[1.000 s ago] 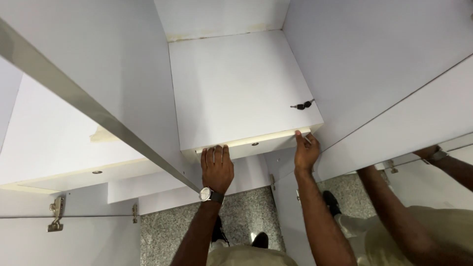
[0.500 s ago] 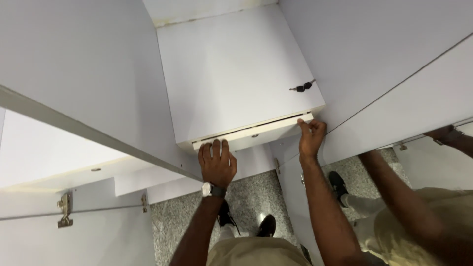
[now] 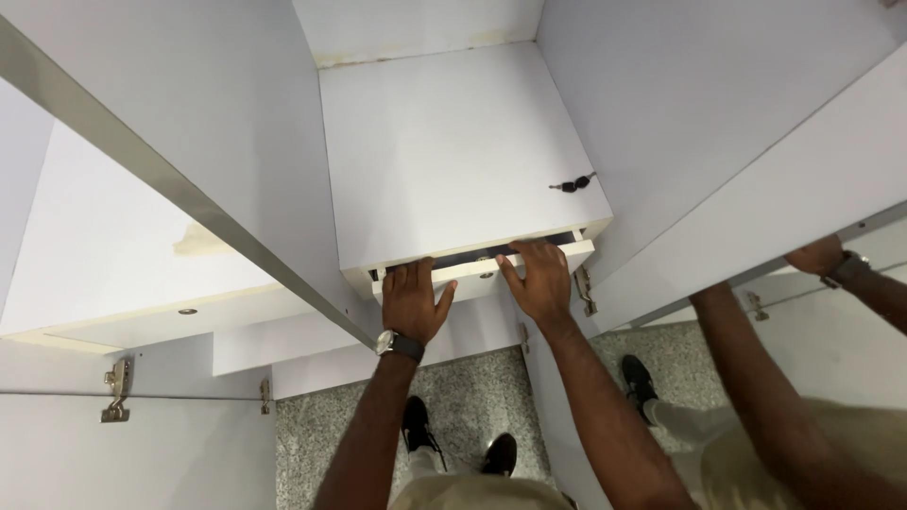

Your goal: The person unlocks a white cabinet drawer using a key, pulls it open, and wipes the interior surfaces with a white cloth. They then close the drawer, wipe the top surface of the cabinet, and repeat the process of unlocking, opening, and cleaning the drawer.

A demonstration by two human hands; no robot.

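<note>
drawer front (image 3: 482,269) long axis left to right, slightly open, left hand (image 3: 414,302) and right hand (image 3: 540,280) gripping its top edge, keys (image 3: 571,184) on shelf above

The drawer (image 3: 482,267) is white and long, with a flat front. It sits right under the front edge of the white shelf (image 3: 453,161) inside the cupboard. It is pulled out just a little, so a thin dark gap shows along its top, between the drawer front and the shelf edge. The gap runs from near the left corner of the shelf to the right corner. The drawer front lies level and straight. A small round spot shows on the front near the middle. The right end of the drawer reaches the right corner of the shelf.
</note>
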